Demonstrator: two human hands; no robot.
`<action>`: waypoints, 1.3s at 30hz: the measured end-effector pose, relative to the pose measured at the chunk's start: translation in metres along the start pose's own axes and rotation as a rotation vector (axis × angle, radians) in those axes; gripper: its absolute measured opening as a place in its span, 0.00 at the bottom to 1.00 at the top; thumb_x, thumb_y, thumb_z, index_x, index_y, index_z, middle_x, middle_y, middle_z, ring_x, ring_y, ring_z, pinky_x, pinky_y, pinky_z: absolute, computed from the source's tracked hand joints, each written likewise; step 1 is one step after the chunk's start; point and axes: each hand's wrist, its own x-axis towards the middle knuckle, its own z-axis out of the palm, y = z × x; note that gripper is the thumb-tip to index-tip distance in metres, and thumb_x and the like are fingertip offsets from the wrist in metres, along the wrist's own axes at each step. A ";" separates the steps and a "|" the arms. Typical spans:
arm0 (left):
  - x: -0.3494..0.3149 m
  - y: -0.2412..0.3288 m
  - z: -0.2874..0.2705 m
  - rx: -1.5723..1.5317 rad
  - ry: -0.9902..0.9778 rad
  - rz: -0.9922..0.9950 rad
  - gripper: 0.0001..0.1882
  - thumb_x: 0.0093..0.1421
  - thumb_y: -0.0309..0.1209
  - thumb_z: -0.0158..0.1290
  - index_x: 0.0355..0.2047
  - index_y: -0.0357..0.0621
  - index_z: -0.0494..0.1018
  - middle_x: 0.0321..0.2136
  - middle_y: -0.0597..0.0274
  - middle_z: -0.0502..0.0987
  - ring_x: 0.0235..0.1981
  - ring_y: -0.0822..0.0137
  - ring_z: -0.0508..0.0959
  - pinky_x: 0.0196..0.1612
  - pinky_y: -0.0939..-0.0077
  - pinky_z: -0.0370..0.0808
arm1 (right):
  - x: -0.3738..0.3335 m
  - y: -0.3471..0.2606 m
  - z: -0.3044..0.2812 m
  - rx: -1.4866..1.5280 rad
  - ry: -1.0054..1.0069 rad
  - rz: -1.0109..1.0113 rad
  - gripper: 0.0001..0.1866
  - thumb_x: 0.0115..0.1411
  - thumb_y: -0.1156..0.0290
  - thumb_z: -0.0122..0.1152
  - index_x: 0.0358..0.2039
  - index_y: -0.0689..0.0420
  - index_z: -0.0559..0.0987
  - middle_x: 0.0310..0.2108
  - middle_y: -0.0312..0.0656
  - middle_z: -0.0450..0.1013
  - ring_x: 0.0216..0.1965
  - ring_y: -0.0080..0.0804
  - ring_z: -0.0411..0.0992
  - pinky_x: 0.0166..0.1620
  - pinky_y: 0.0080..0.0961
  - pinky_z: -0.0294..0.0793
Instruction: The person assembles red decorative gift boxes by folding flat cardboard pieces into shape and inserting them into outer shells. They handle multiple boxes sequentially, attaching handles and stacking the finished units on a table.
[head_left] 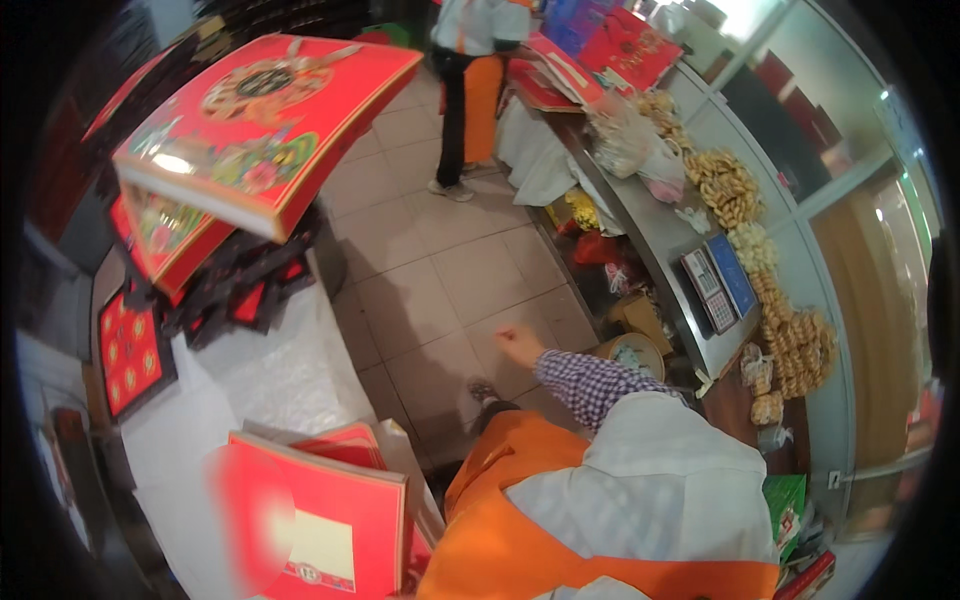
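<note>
Through the head view I logged a red gift box (345, 495) with a cream panel, lying flat on the white-covered table (275, 375) at lower left, another red piece partly beneath it. The right hand (518, 347) hung over the tiled floor (420, 290), well apart from the box; its fingers looked loosely curled and I saw nothing in them, but motion blur meant I could not tell how wide the grip was. The left hand was out of frame, so its grip was unknown. Handling estimate: stiff board, probably light for its breadth if unfilled (contents could not be checked from here), with a glossy, rather slippery face and corners likely to dent. I judged the best hold to be a palm on each of two opposite side walls, or fingers under the edge, keeping pressure off the broad top.
</note>
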 end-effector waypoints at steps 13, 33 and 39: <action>0.072 -0.145 0.270 0.395 -0.259 -0.186 0.30 0.63 0.47 0.50 0.56 0.36 0.62 0.53 0.54 0.69 0.52 0.60 0.70 0.53 0.63 0.67 | 0.168 0.111 -0.340 0.194 0.780 0.009 0.10 0.59 0.71 0.62 0.40 0.60 0.76 0.32 0.38 0.75 0.33 0.22 0.72 0.39 0.21 0.72; 0.149 -0.272 0.613 0.692 -0.334 -0.430 0.25 0.62 0.43 0.52 0.50 0.36 0.65 0.47 0.55 0.71 0.47 0.60 0.72 0.49 0.64 0.70 | 0.557 0.163 -0.722 -0.324 0.524 0.263 0.16 0.62 0.60 0.56 0.46 0.55 0.79 0.41 0.45 0.79 0.43 0.40 0.77 0.48 0.34 0.73; 0.150 -0.253 0.664 0.699 -0.252 -0.387 0.23 0.61 0.41 0.52 0.49 0.36 0.66 0.46 0.55 0.72 0.46 0.59 0.73 0.47 0.64 0.71 | 0.632 0.097 -0.663 -0.459 0.197 0.288 0.27 0.62 0.70 0.56 0.62 0.49 0.66 0.57 0.54 0.68 0.59 0.44 0.67 0.57 0.39 0.70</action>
